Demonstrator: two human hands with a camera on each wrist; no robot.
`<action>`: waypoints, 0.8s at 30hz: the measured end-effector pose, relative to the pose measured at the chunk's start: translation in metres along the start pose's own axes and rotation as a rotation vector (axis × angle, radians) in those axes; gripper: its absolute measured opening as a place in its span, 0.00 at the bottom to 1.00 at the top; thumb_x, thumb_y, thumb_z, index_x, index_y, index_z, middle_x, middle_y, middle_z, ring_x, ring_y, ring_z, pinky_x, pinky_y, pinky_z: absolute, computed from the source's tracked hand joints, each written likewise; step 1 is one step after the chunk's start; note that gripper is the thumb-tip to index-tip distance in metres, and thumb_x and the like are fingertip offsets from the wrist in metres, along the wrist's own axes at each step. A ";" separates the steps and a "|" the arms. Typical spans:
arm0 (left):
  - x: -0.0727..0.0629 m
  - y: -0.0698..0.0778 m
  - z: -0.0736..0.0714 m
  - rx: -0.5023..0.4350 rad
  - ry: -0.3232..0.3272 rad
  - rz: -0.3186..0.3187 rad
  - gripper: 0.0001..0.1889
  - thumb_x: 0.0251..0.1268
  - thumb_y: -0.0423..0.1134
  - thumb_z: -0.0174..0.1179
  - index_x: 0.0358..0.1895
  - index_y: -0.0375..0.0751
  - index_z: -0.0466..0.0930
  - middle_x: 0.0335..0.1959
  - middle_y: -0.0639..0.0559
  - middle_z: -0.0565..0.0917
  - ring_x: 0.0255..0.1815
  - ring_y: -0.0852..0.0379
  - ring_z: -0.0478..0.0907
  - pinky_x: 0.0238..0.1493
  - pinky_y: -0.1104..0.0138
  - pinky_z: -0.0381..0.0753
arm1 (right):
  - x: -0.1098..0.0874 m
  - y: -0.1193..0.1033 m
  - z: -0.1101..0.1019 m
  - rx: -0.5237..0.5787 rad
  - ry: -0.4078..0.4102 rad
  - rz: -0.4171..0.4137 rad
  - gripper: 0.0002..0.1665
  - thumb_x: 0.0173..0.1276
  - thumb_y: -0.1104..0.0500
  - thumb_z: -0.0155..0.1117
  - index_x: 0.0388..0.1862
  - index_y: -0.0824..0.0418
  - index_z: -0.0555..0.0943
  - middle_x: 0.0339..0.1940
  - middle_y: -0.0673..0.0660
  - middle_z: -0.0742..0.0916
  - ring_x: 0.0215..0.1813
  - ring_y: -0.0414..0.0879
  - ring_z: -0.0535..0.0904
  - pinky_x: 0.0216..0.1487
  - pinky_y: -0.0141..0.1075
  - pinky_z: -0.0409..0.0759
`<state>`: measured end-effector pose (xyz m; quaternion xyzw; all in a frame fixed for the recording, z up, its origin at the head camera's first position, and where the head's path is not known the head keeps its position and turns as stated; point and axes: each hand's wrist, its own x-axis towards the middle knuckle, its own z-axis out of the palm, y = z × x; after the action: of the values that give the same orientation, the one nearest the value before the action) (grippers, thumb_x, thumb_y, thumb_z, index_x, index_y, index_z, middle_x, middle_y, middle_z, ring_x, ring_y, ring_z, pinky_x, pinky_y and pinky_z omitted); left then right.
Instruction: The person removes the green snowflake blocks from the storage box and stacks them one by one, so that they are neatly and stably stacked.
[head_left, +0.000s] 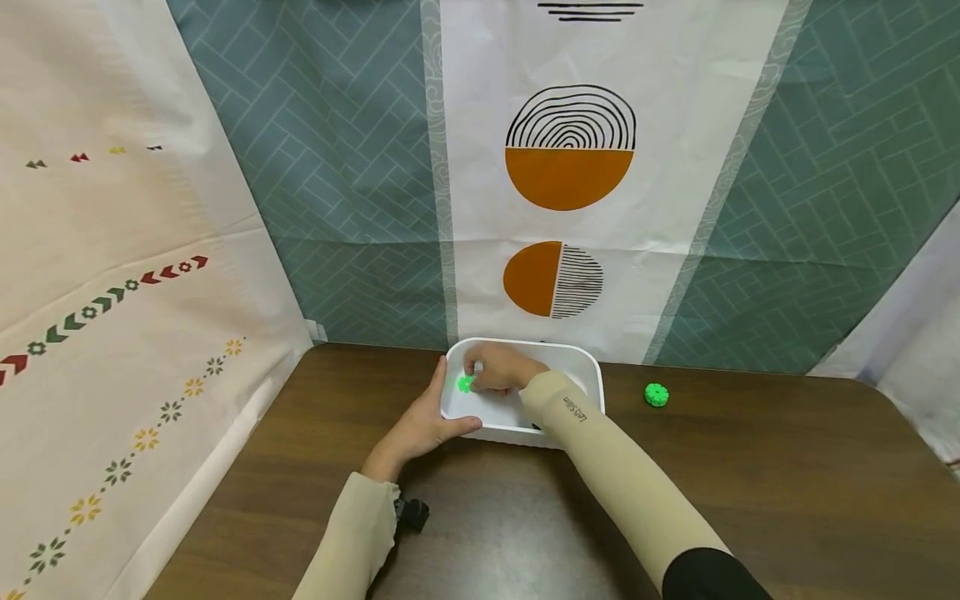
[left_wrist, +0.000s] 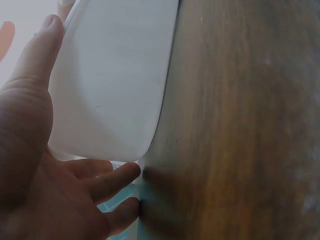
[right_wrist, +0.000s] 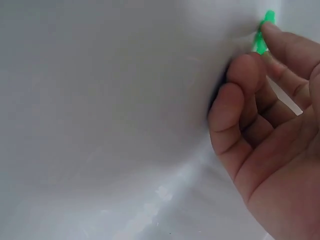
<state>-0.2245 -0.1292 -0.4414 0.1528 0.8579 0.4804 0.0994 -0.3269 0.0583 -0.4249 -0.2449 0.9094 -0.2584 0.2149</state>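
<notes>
A white rectangular plastic bin (head_left: 489, 433) stands at the back of the table. My left hand (head_left: 422, 425) holds its near left corner, the thumb along the front rim and the fingers at the end wall. In the left wrist view, the fingers (left_wrist: 112, 182) reach past the bin's end, low beside the table. Inside the bin, my right hand (head_left: 498, 368) pinches a small green flower-shaped disc (head_left: 465, 384) near the left end. The right wrist view shows the green disc (right_wrist: 261, 42) at the fingertips, partly hidden, with the other fingers curled in.
Another green flower-shaped piece (head_left: 656, 394), thicker, lies on the brown wooden table (head_left: 750, 467) to the right of the bin. A patterned curtain (head_left: 360, 167) hangs behind the table, and a white printed cloth (head_left: 150, 333) is at the left.
</notes>
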 end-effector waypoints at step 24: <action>0.000 0.001 0.001 0.000 0.012 -0.031 0.67 0.56 0.57 0.75 0.83 0.47 0.27 0.81 0.40 0.50 0.60 0.45 0.72 0.60 0.51 0.72 | -0.045 0.001 -0.057 0.448 0.158 -0.112 0.09 0.69 0.65 0.62 0.32 0.62 0.71 0.34 0.65 0.87 0.31 0.66 0.84 0.33 0.43 0.84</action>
<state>-0.2236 -0.1276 -0.4413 0.1363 0.8608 0.4796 0.1016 -0.3216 0.1053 -0.3696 -0.2203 0.8285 -0.4834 0.1773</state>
